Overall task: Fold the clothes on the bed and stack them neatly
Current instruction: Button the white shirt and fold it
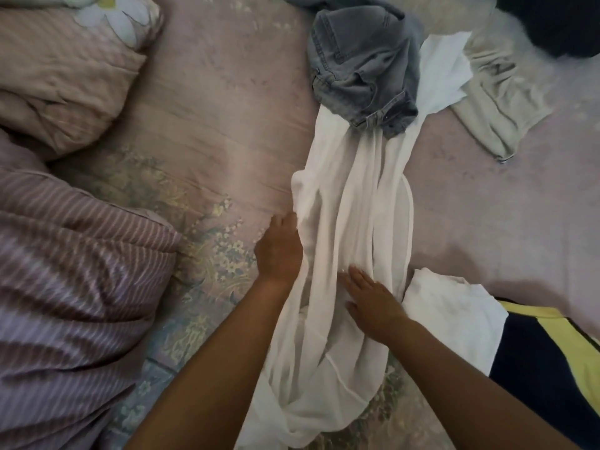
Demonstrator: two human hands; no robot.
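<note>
Head view, sole entry.

Item 1: white garment (354, 203), long, thin, bunched lengthwise; runs from frame centre to lower centre on the bed (207, 102). Upper end is pinned under grey jeans (363, 63), upper centre-right.

Item 2: left hand (280, 246), centre; left edge of the garment is gripped, fingers curled into the cloth.

Item 3: right hand (373, 300), lower centre; laid flat on the garment, fingers straight, nothing grasped.

Item 4: misc. clothes, unfolded: beige piece (496, 102) upper right; white piece (454, 316) and navy/yellow piece (552, 362) lower right.

Step judged: garment being spread for the 1st fold; no stack seen yet. Next move calls for freeing the top end from the jeans, then flattening approx. square before folding.
</note>
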